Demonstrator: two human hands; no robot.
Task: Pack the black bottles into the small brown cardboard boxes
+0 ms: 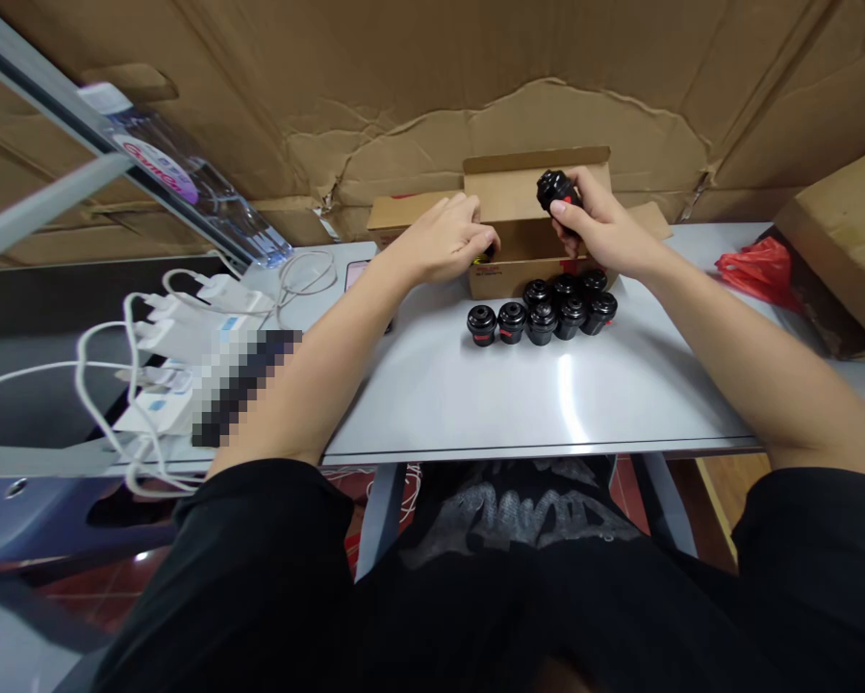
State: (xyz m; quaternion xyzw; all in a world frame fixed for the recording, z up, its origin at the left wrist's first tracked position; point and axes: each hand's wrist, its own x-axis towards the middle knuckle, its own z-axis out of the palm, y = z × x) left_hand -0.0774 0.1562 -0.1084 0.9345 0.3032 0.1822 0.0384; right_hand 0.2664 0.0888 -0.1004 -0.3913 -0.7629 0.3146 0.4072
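Observation:
My right hand grips a small black cylindrical part with a ridged end and a red mark, tilted above the open cardboard box. At the box's left end, my left hand is closed, fingers bent downward. A dark and yellow bit shows under its fingertips, too covered to name. In front of the box, several similar black parts stand on the grey table, grouped in rows, some with red marks. The inside of the box is mostly hidden from this angle.
On the left lie a white power strip with chargers and looped cables, and a clear plastic bottle leans behind a metal frame. A red plastic bag and a larger carton sit at right. Cardboard sheeting lines the back.

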